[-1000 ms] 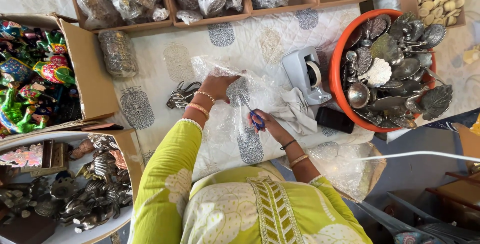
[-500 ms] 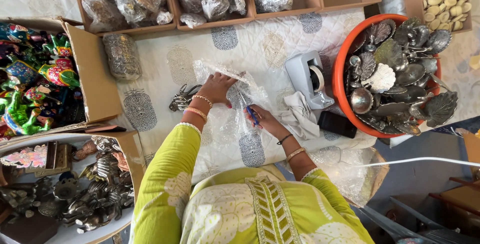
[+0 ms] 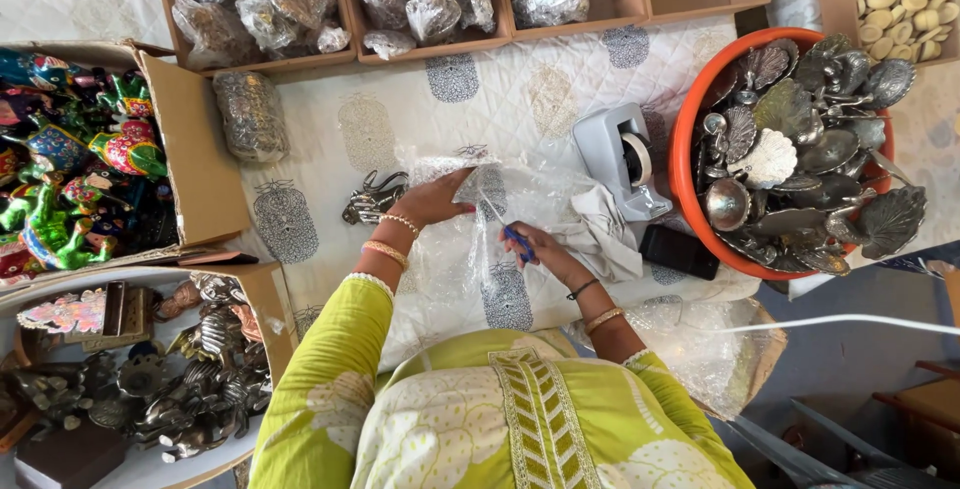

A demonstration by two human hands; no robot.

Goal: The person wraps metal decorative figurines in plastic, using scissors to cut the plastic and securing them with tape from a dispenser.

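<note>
Both hands have shifted little: left hand (image 3: 432, 201) still flattens the bubble wrap (image 3: 470, 249), right hand (image 3: 530, 246) fingers gripping blue-handled scissors (image 3: 508, 231).

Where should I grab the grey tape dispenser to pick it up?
Probably grip the grey tape dispenser across its two long flat sides, coming from above. The tape roll sits in the middle, and the orange bowl of metal dishes crowds one side.

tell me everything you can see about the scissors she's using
The scissors are small, with blue handles and thin metal blades. The right hand grips the handles; the blades point up and left, into a sheet of clear bubble wrap spread on the patterned cloth. The left hand presses the wrap flat beside them. Whether the blades are open cannot be told.
</note>
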